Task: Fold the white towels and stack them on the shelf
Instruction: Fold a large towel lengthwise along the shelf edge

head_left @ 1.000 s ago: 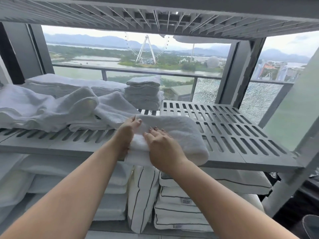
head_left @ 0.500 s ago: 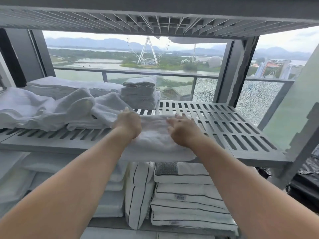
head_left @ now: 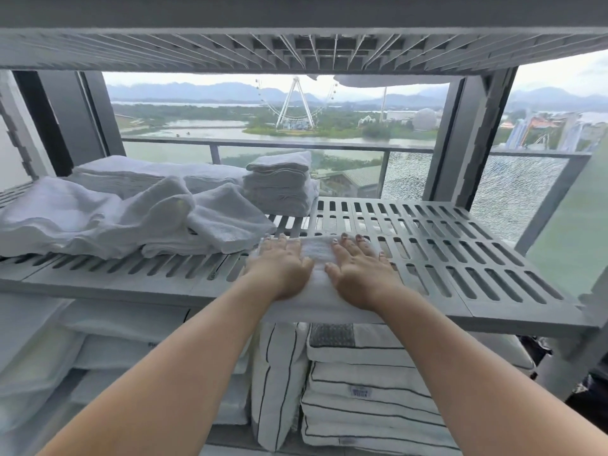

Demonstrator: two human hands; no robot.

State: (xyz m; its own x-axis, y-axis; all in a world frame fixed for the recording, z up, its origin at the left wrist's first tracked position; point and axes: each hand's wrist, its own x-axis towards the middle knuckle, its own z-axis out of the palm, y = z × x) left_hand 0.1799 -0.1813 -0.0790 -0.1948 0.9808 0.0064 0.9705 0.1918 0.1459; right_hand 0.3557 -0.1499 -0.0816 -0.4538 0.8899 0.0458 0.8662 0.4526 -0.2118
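Far to the left, a heap of loose white towels [head_left: 98, 218] sprawls over the slatted grey shelf [head_left: 460, 258], unfolded and rumpled, and behind it lies a flat pile of folded linen [head_left: 148, 174]. Toward the middle, at the back, stands a neat stack of folded towels [head_left: 279, 185], which looks like the place where the finished ones go.

In front of that stack, at the shelf's near edge, lies the towel being folded [head_left: 317, 258], a thick white pad with its front slightly overhanging the lip. The left hand [head_left: 281, 268] lies flat on its left half, fingers together and stretched forward, pressing down rather than gripping. Just beside it the right hand [head_left: 358, 271] does the same on the right half, palm down and fingers slightly spread, their tips reaching the far edge of the towel. Neither hand pinches anything.

I'd say this is the smoothing step. To do it well, the pressure should be even under both palms and sweep outward, so the layers settle without the top one creeping. The overhang wants watching: a push toward the body could slide the pad off the lip. To the right the shelf is bare, giving room to square the corners before lifting it to the stack.
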